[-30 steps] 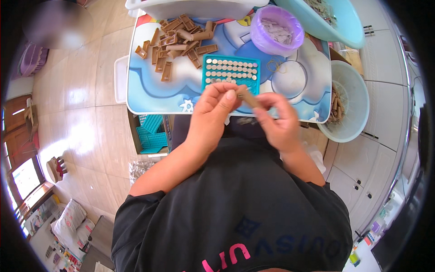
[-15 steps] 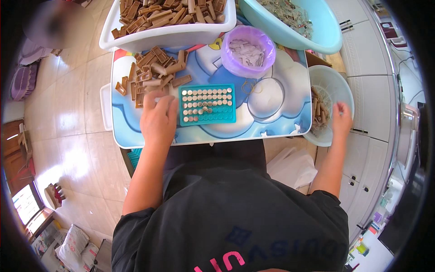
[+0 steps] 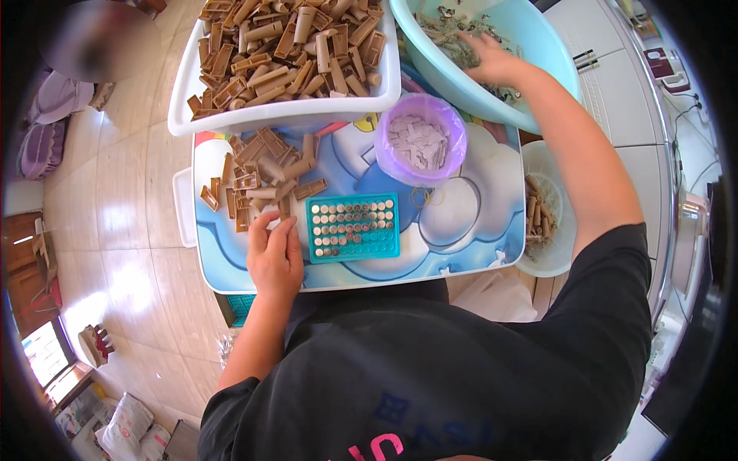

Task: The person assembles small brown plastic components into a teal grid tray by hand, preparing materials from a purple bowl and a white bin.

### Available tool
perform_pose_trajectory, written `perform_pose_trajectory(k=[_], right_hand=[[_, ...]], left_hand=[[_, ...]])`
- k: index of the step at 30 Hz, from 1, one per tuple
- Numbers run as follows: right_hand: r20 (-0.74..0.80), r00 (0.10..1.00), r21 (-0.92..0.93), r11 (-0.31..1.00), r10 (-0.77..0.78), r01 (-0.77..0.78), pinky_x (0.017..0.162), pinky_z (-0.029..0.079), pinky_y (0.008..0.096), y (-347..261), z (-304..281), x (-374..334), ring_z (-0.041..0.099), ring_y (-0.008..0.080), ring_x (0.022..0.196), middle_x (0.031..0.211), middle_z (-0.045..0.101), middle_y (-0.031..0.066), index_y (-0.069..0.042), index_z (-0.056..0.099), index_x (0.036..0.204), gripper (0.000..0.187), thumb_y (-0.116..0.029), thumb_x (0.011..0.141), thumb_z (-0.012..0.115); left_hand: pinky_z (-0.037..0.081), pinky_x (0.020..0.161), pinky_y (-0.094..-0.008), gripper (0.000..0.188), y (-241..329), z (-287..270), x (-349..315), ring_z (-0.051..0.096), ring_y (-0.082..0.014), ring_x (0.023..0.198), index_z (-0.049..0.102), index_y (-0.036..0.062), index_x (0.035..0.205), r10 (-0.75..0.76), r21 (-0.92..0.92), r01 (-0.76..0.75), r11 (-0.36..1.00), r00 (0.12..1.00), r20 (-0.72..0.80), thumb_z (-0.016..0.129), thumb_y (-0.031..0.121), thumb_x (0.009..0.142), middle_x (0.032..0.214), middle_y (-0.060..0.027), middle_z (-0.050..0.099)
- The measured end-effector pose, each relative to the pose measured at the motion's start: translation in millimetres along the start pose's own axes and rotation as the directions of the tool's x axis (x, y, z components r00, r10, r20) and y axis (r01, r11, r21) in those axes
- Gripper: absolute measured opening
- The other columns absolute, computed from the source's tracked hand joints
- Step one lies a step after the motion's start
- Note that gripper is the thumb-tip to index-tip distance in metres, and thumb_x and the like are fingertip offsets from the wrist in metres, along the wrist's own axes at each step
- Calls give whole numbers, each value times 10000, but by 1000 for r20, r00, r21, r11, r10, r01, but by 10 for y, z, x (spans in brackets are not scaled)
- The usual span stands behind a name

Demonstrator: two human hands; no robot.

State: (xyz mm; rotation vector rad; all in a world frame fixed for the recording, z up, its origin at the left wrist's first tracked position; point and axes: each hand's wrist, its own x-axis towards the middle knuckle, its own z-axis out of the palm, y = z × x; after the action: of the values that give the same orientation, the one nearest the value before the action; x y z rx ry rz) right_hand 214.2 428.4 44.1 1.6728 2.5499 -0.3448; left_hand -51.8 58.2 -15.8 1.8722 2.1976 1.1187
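My right hand (image 3: 492,63) reaches into the light blue basin (image 3: 555,100) at the far right. Its fingers are spread over a heap of small clear and metallic parts (image 3: 450,38). At the near edge of a loose pile of brown plastic casings (image 3: 269,157), my left hand (image 3: 277,257) is curled, thumb and fingers drawn together; whatever lies between them is too small to tell. Just right of it lies a teal tray (image 3: 361,257) with rows of small round silvery discs (image 3: 346,217), some places in its lower rows bare.
Behind the pile stands a white tub (image 3: 184,111) full of brown casings. A purple-lined bucket (image 3: 384,157) holds pale strips. Rubber bands (image 3: 427,197) lie on the cloud-patterned table (image 3: 461,230). Beyond its right edge, a pale round bucket (image 3: 565,184) contains brown pieces.
My right hand has gone from above the pale bucket at the right up into the blue basin. My left hand stays beside the pile and the teal tray. The view has tilted, showing more of the tubs.
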Motion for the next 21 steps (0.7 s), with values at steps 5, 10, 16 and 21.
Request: perform_pose_trajectory(k=[5, 10, 16, 21], right_hand=[[205, 978, -239, 971, 27, 24, 992, 389, 432, -109, 174, 164, 415, 371, 1232, 1475, 168, 187, -256, 299, 1404, 866, -311, 656, 734], [59, 998, -52, 998, -24, 27, 773, 499, 375, 297, -143, 281, 600, 274, 924, 1039, 615, 123, -167, 552, 1214, 568, -198, 665, 692], [-161, 973, 264, 957, 168, -121, 648, 459, 278, 607, -1192, 179, 544, 95, 813, 934, 609, 22, -150, 583, 1158, 429, -233, 749, 681], [-433, 891, 374, 927, 134, 42, 585, 478, 304, 451, -1789, -77, 575, 170, 628, 761, 610, 55, -57, 641, 943, 208, -157, 765, 678]], left_hand=[[452, 582, -279, 119, -8, 1, -9, 535, -183, 606, 636, 18, 921, -29, -13, 29, 999, 1000, 9, 602, 36, 809, 1036, -122, 549], [457, 588, -283, 108, -6, 9, 28, 550, -195, 618, 630, 15, 903, -8, -67, 8, 998, 1000, 3, 607, 30, 799, 1021, -124, 552], [461, 592, -286, 104, -1, -4, 28, 569, -205, 637, 630, 21, 896, -24, -79, 24, 997, 1000, -3, 610, 29, 795, 998, -119, 564], [463, 594, -286, 102, -11, -12, -2, 574, -208, 643, 631, 24, 894, -44, -80, 45, 996, 999, 6, 611, 31, 794, 996, -120, 568]])
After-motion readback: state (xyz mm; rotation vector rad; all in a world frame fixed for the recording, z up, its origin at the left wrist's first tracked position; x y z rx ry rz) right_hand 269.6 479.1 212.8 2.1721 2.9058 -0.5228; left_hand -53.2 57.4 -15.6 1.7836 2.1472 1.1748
